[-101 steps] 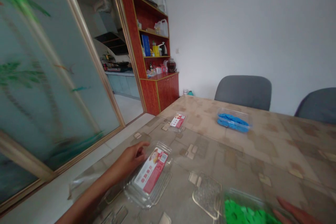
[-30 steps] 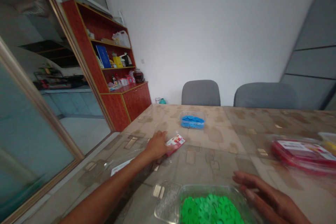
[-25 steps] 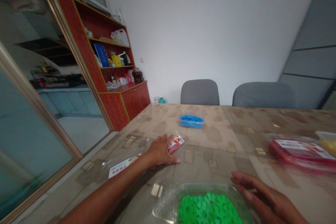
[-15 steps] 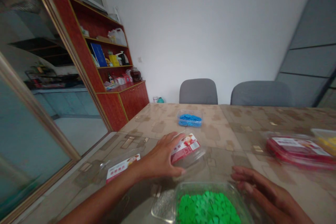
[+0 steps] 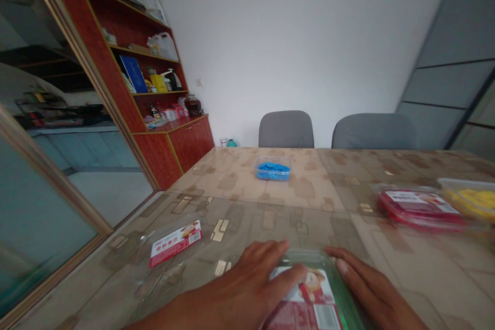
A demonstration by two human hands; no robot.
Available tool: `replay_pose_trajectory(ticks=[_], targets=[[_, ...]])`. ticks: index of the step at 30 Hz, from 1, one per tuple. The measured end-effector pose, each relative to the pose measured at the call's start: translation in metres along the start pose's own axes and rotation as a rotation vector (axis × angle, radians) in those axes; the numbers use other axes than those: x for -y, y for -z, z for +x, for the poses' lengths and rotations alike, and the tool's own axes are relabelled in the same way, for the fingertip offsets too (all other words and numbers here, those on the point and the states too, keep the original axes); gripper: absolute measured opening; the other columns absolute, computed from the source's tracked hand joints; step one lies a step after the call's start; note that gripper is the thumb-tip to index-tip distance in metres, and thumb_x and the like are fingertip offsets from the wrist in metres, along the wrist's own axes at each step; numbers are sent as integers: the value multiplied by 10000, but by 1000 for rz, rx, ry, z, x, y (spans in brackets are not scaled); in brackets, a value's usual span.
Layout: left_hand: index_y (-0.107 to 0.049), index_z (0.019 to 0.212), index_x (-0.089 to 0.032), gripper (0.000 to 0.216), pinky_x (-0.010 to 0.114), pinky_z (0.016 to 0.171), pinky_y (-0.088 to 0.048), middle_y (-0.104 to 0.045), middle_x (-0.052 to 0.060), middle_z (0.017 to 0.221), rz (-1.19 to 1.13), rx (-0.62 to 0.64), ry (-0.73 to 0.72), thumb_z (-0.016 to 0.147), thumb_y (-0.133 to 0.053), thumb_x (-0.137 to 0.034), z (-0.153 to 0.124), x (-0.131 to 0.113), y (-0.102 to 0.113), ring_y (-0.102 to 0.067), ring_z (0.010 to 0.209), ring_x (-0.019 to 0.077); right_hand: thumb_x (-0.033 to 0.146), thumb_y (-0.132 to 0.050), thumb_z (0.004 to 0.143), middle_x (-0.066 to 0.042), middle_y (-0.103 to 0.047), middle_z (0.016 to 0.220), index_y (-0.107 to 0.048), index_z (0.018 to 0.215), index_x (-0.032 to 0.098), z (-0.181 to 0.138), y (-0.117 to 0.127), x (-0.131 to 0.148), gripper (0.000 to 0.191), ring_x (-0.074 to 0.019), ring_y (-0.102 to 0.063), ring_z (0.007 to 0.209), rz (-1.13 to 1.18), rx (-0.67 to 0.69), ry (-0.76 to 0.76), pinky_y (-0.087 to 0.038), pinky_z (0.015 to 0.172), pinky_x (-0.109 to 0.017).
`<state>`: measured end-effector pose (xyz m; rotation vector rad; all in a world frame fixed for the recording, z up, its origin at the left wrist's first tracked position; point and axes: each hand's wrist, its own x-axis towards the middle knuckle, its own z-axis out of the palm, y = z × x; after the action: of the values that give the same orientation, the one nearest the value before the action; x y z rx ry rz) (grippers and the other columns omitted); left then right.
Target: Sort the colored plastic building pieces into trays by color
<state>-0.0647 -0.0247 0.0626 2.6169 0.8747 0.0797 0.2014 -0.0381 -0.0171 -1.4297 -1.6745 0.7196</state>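
Note:
A clear plastic lid with a red and white label lies over the plastic box of green pieces in front of me. Only a strip of green shows along the box's right side. My left hand is closed on the lid, its thumb across the label and its fingers at the far left edge. At the box's far right corner, my right hand grips the side. Whether the lid is fully seated cannot be seen.
Another labelled lid lies on the table at left. A box of blue pieces stands farther back. To the right are a lidded red box and a box of yellow pieces. Two grey chairs line the far edge.
My left hand has brought the lid from the table toward me and onto the green box. My right hand has moved in against the box. The view has shifted slightly.

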Motion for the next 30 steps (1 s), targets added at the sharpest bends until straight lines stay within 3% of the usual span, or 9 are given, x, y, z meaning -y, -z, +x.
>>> replay_pose_trajectory(ticks=[2, 5, 9, 11, 16, 19, 23, 30], targets=[[-350, 1489, -339, 674, 496, 1090, -399, -356, 120, 1562, 99, -59, -49, 904, -672, -429, 0, 2, -8, -396, 1387, 362, 606, -444, 937, -111, -742, 1146, -736, 1093, 208, 0, -1, -3, 518, -273, -695, 1059, 22, 57, -18, -559, 931, -357], [-399, 1449, -312, 547, 486, 1060, -429, -432, 154, 1507, 251, -163, -100, 951, -621, -357, 5, 12, -37, -485, 1320, 348, 596, -444, 945, -110, -734, 1165, -718, 1118, 215, 1, -2, -5, 501, -285, -677, 1098, 55, 104, -48, -556, 937, -373], [-372, 1457, -261, 553, 563, 1038, -418, -378, 215, 1523, 347, -263, -97, 955, -588, -349, 14, 30, -83, -453, 1327, 400, 586, -459, 943, -107, -753, 1099, -702, 1142, 209, 2, -6, -8, 491, -289, -712, 998, 154, 145, -65, -595, 836, -363], [-336, 1474, -253, 590, 594, 1021, -419, -370, 241, 1518, 385, -292, -89, 951, -586, -364, 16, 35, -97, -446, 1326, 419, 572, -466, 945, -105, -753, 1086, -697, 1149, 200, 2, -9, -9, 483, -282, -718, 960, 197, 159, -83, -595, 814, -359], [-314, 1466, -229, 621, 630, 912, -483, -457, 298, 1424, 514, -285, -112, 919, -608, -233, 16, 30, -96, -506, 1259, 454, 612, -480, 909, -96, -748, 1081, -715, 1089, 212, 4, -12, -3, 497, -272, -707, 947, 271, 137, -100, -577, 816, -353], [-369, 1421, -197, 510, 629, 884, -500, -490, 309, 1385, 550, -306, -136, 947, -555, -200, 16, 26, -92, -532, 1228, 463, 650, -488, 885, -73, -751, 919, -722, 931, 215, 10, -14, 2, 496, -260, -696, 840, 267, 141, -137, -570, 744, -343], [-387, 1404, -199, 461, 629, 884, -500, -496, 305, 1381, 564, -316, -126, 965, -527, -208, 16, 26, -94, -542, 1224, 457, 727, -488, 847, -42, -656, 704, -587, 684, 208, 21, -18, 8, 554, -233, -633, 699, 257, 152, -200, -533, 647, -321], [-344, 1450, -208, 590, 654, 911, -478, -454, 314, 1423, 558, -233, -99, 917, -598, -195, 14, 26, -95, -491, 1275, 479, 798, -488, 796, -9, -567, 642, -489, 637, 230, 28, -23, 9, 590, -207, -576, 646, 288, 172, -238, -503, 604, -307]])
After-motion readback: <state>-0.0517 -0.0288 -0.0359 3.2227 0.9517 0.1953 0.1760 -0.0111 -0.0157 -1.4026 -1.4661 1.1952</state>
